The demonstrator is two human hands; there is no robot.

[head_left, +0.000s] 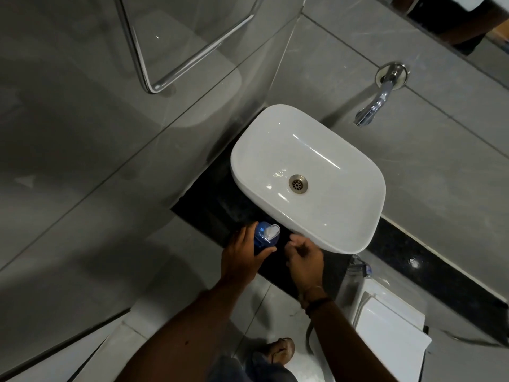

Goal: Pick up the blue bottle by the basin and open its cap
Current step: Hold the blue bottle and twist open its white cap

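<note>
Grey-tiled bathroom, black counter point(217, 205), left hand point(242, 257) grip clamped on blue bottle point(263, 237), right hand point(304, 256) loosely apart

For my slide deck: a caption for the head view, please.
Left hand grips the blue bottle beside the white basin; right hand hovers near its white cap.

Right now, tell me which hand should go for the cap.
Right. The left hand is already wrapped around the blue bottle, so it is taken up steadying it. The right hand is free, fingers loosely curled just beside the white cap, and probably has the shorter reach.
</note>
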